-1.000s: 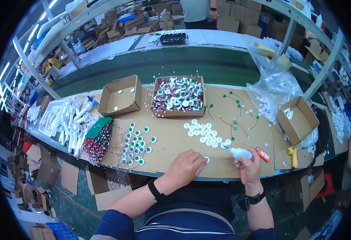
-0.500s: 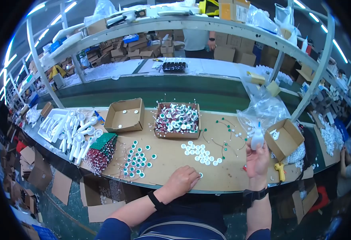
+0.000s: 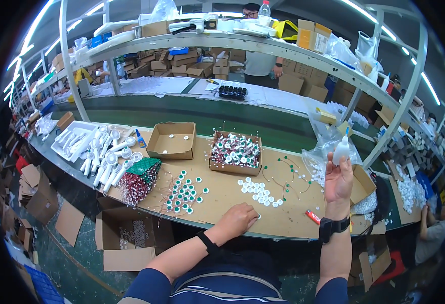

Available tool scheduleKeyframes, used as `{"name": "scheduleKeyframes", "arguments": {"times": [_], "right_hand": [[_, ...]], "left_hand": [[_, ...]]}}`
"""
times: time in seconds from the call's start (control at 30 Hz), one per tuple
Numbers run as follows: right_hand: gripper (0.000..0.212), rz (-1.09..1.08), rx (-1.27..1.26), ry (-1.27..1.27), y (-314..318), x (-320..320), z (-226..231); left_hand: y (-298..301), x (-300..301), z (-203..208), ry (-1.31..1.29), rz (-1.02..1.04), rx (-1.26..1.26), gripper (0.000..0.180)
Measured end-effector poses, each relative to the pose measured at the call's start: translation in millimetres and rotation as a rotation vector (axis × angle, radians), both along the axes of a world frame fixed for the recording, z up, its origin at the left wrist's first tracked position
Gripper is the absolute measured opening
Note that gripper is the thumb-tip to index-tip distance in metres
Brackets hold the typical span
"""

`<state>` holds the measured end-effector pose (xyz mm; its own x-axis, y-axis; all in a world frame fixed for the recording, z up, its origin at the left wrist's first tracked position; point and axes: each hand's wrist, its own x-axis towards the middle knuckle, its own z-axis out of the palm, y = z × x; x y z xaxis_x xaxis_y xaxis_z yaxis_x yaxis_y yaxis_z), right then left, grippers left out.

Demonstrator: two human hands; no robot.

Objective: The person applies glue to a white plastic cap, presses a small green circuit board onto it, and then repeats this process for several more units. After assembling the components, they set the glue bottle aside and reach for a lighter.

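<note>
My right hand [image 3: 339,180] is raised over the right side of the table, its fingers wrapped round a white squeeze bottle [image 3: 341,153] with a thin blue-tipped nozzle pointing up. At the table's front edge rests my left hand [image 3: 238,218], fingers curled, with a small white disc [image 3: 259,216] at its fingertips. Beyond that hand lies a cluster of white round discs [image 3: 261,192]. Left of them are white discs with green centres and thin wires [image 3: 184,191]. A cardboard box [image 3: 235,169] heaped with similar wired discs stands behind.
White handheld fan bodies [image 3: 108,162] crowd the left, beside a bundle of red wires with green tops [image 3: 140,175]. Another cardboard box [image 3: 170,147] holds a few discs. A red tube-like item [image 3: 313,217] lies near my right wrist. A metal shelf [image 3: 222,40] spans overhead.
My right hand has lifted the squeeze bottle higher. My left hand stays at the table edge by the small disc. The whole view has shifted slightly.
</note>
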<state>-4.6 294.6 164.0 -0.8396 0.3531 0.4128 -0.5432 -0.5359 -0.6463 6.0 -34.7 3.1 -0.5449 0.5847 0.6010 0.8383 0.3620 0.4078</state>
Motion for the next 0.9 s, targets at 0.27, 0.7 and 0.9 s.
{"name": "scheduleKeyframes", "arguments": {"times": [0.27, 0.7, 0.9], "right_hand": [[0.038, 0.165, -0.137, 0.030, 2.3, -29.6, 4.3], [0.032, 0.061, -0.311, -0.034, 3.9, -27.8, -3.5], [0.032, 0.046, -0.364, -0.066, 12.0, -25.5, -19.1]], "left_hand": [[4.2, -4.1, -4.8, 0.005, -0.033, 0.039, 0.008], [9.4, -2.7, 1.3, -0.018, 0.003, 0.016, 0.009], [9.7, -2.0, 3.8, -0.029, 0.006, 0.003, 0.009]]}}
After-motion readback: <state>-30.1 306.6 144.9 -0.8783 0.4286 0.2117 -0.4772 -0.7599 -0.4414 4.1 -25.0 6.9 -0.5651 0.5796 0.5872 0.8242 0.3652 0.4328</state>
